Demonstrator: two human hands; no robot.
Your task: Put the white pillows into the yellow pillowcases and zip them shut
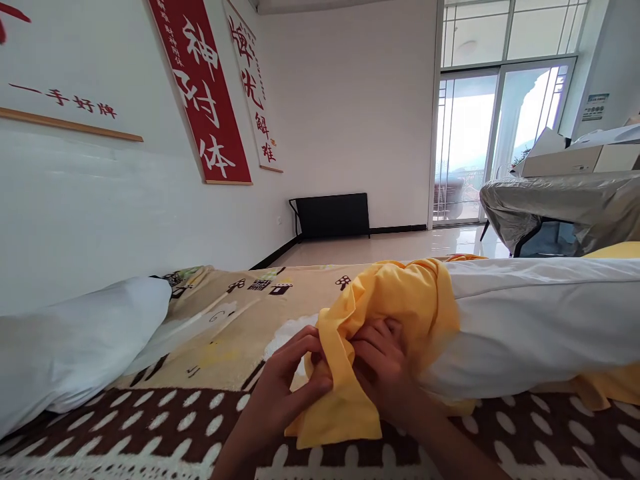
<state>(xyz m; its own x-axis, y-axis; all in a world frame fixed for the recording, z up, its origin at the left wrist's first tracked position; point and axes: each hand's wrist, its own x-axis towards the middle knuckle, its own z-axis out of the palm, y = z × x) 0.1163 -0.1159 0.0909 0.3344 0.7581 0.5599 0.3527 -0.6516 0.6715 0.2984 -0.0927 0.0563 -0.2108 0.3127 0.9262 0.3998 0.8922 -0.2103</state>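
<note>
A yellow pillowcase (400, 300) is bunched over the left end of a long white pillow (540, 320) that lies across the patterned bed sheet (235, 320). My left hand (285, 390) pinches the loose yellow edge from the left, fingers closed on the cloth. To the right of that fold, my right hand (385, 373) grips the same bunched yellow fabric, partly tucked into it. More yellow cloth shows under the pillow at the right (600, 390).
A second white pillow (75, 347) lies at the left by the wall. Red and white banners (205, 93) hang on the wall. Beyond the bed are a tiled floor, a black low stand (333, 215), a covered table (560, 207) with boxes and glass doors (480, 140).
</note>
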